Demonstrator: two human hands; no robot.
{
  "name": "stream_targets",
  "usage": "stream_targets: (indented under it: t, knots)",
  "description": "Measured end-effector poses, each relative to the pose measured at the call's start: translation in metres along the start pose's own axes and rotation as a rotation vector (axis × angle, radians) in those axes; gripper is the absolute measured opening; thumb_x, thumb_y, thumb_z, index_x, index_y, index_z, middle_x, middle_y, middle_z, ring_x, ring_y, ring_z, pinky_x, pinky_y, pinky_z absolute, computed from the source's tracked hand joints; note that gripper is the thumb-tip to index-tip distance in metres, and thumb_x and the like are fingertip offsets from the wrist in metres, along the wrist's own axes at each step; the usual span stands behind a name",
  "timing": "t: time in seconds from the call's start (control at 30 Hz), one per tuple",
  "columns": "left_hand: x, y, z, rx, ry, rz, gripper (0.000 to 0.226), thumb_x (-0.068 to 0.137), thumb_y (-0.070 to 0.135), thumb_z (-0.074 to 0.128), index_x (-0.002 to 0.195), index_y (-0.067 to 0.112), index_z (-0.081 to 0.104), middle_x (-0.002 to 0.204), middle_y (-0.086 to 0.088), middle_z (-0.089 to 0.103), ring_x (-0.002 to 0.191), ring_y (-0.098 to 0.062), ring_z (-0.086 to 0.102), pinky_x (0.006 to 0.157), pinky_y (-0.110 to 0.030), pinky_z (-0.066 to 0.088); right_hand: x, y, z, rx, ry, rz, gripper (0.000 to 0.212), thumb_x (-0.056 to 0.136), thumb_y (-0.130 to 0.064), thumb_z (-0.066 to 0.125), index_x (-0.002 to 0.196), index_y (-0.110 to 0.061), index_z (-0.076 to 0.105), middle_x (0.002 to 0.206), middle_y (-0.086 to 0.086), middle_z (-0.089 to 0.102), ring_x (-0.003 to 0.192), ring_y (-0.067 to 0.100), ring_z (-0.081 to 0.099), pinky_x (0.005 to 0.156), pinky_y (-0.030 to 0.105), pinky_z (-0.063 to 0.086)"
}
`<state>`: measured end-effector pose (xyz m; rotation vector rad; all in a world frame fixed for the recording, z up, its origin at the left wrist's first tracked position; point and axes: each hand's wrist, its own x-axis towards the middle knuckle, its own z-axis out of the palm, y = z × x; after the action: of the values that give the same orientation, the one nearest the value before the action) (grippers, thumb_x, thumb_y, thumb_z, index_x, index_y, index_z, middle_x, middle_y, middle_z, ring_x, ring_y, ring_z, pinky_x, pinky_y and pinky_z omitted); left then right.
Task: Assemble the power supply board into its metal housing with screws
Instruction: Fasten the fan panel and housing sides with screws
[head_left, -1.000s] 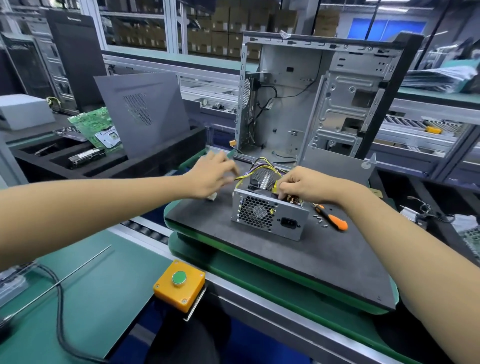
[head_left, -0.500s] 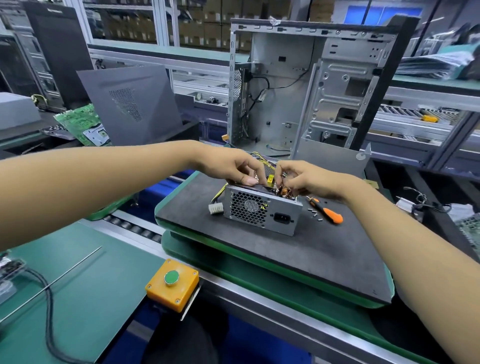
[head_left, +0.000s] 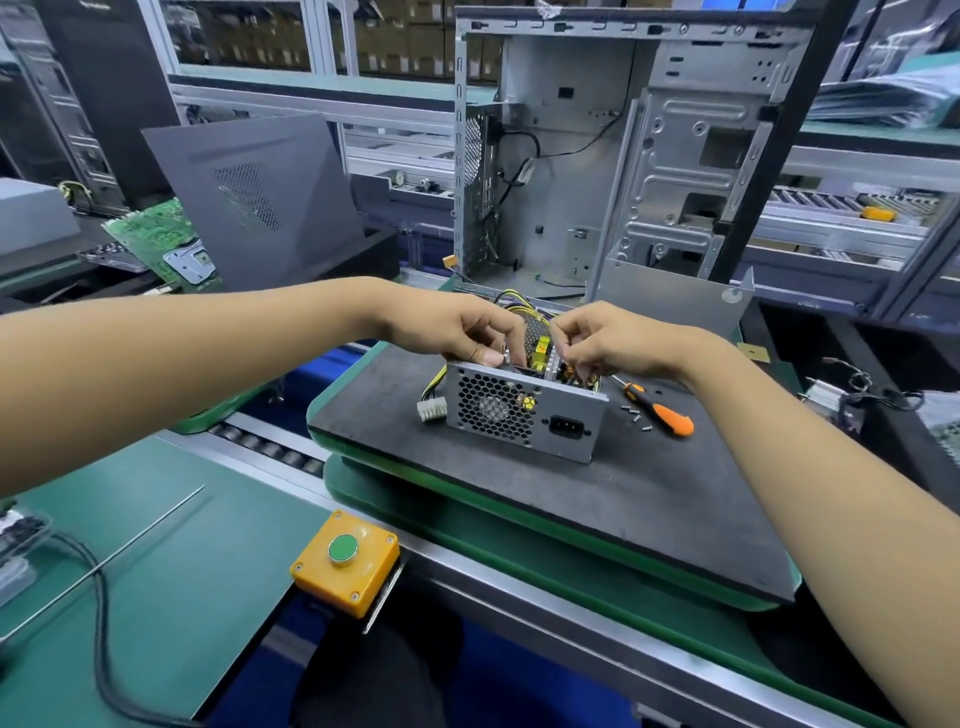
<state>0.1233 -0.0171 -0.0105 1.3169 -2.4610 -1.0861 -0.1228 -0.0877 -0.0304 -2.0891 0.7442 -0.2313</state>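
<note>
Both hands are over the open top of the metal housing (head_left: 524, 413), which sits on the dark pad (head_left: 623, 493) of the table with its fan grille and power socket facing the camera. The left hand (head_left: 457, 327) has its fingers curled down, thumb pressed on the top front edge of the housing near its left corner, so it's gripping that edge. The right hand (head_left: 608, 340) is just beside it, fingertips bunched together and dipped into the housing over the power supply board (head_left: 543, 351); looks like it's pinching something tiny, but I can't tell what. The board is inside the housing, right between and under the two hands, only a bit of yellow and copper parts showing.

A bundle of yellow and black wires (head_left: 519, 306) loops out behind the hands, and a white plug (head_left: 431, 408) hangs out below the left hand, touching the pad. Just to the right of the right hand lies an orange-handled screwdriver (head_left: 662, 410), with a few loose screws (head_left: 636, 415) scattered next to it. Beyond both hands stands an open computer case (head_left: 597, 156). Near the camera, below the left forearm, there's a yellow box with a green button (head_left: 345, 561).
</note>
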Motion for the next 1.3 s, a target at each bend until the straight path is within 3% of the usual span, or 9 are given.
stream_targets:
  t: [0.17, 0.4, 0.5, 0.6, 0.7, 0.8, 1.03, 1.2, 1.3]
  knots:
    - [-0.001, -0.001, 0.009, -0.031, 0.085, 0.028, 0.015, 0.105, 0.010, 0.056, 0.107, 0.021, 0.065, 0.125, -0.018, 0.066, 0.112, -0.030, 0.064, 0.104, -0.049, 0.049, 0.000, -0.001, -0.001, 0.058, 0.011, 0.000, 0.005, 0.072, -0.003, 0.053, 0.073, 0.001, 0.049, 0.068, 0.012, 0.047, 0.057, 0.014, 0.051, 0.045, 0.018, 0.027]
    - [0.003, 0.011, -0.003, 0.030, -0.085, -0.029, 0.006, 0.106, 0.008, 0.053, 0.102, 0.012, 0.055, 0.120, -0.031, 0.058, 0.102, -0.027, 0.053, 0.092, -0.064, 0.046, -0.004, -0.003, -0.005, 0.132, 0.009, -0.001, 0.015, 0.060, -0.001, 0.045, 0.072, -0.003, 0.055, 0.068, 0.006, 0.055, 0.050, 0.016, 0.046, 0.042, 0.019, 0.027]
    - [0.001, 0.015, 0.003, -0.005, -0.057, -0.008, 0.033, 0.106, 0.032, 0.053, 0.102, 0.000, 0.046, 0.099, -0.018, 0.050, 0.094, -0.019, 0.046, 0.086, -0.041, 0.041, -0.006, -0.003, -0.006, 0.107, 0.031, -0.015, 0.020, 0.058, 0.000, 0.043, 0.074, -0.001, 0.054, 0.066, 0.013, 0.054, 0.050, 0.020, 0.047, 0.041, 0.019, 0.031]
    - [0.002, 0.016, 0.019, 0.253, -0.015, 0.021, 0.040, 0.101, 0.049, 0.056, 0.111, 0.011, 0.047, 0.097, 0.003, 0.053, 0.082, -0.004, 0.048, 0.073, -0.016, 0.040, -0.005, -0.004, -0.007, 0.084, 0.033, -0.014, 0.017, 0.061, -0.001, 0.044, 0.076, -0.004, 0.054, 0.059, 0.008, 0.058, 0.046, 0.014, 0.050, 0.042, 0.019, 0.034]
    - [0.006, 0.009, 0.032, 0.501, 0.069, 0.121, 0.041, 0.102, 0.049, 0.055, 0.112, 0.009, 0.050, 0.102, -0.002, 0.053, 0.095, -0.018, 0.049, 0.079, -0.030, 0.039, -0.005, -0.005, -0.008, 0.090, 0.035, -0.004, 0.016, 0.064, -0.001, 0.045, 0.077, -0.006, 0.054, 0.061, -0.002, 0.059, 0.054, 0.012, 0.060, 0.045, 0.023, 0.040]
    - [0.001, 0.003, 0.026, 0.494, 0.066, 0.197, 0.041, 0.103, 0.047, 0.054, 0.114, 0.008, 0.054, 0.104, -0.003, 0.053, 0.099, -0.023, 0.048, 0.088, -0.041, 0.040, -0.003, -0.006, -0.007, 0.072, 0.027, -0.021, 0.014, 0.065, -0.001, 0.049, 0.076, -0.007, 0.055, 0.063, 0.001, 0.060, 0.058, 0.018, 0.063, 0.045, 0.026, 0.046]
    - [-0.025, -0.014, -0.014, 0.444, -0.174, 0.040, 0.023, 0.099, 0.045, 0.065, 0.117, 0.051, 0.053, 0.108, 0.020, 0.050, 0.111, -0.002, 0.045, 0.088, -0.025, 0.035, 0.000, -0.018, 0.004, -0.042, -0.073, -0.015, 0.013, 0.093, 0.002, 0.057, 0.081, -0.003, 0.055, 0.079, 0.021, 0.075, 0.069, 0.034, 0.077, 0.053, 0.032, 0.056]
    - [-0.020, -0.002, -0.020, 0.121, -0.194, -0.089, 0.039, 0.094, 0.057, 0.061, 0.121, 0.029, 0.061, 0.115, 0.008, 0.063, 0.111, -0.013, 0.060, 0.096, -0.029, 0.046, 0.000, -0.035, 0.005, -0.221, 0.066, -0.042, 0.009, 0.083, -0.002, 0.063, 0.074, -0.006, 0.062, 0.067, 0.012, 0.074, 0.052, 0.034, 0.072, 0.041, 0.023, 0.048]
    - [-0.014, 0.013, -0.020, 0.191, -0.152, -0.080, 0.061, 0.092, 0.074, 0.050, 0.119, 0.021, 0.061, 0.116, 0.000, 0.066, 0.113, -0.019, 0.061, 0.103, -0.042, 0.048, 0.000, -0.038, 0.008, -0.293, 0.095, -0.050, 0.008, 0.079, -0.005, 0.064, 0.071, -0.005, 0.065, 0.060, 0.011, 0.071, 0.047, 0.034, 0.068, 0.037, 0.024, 0.046]
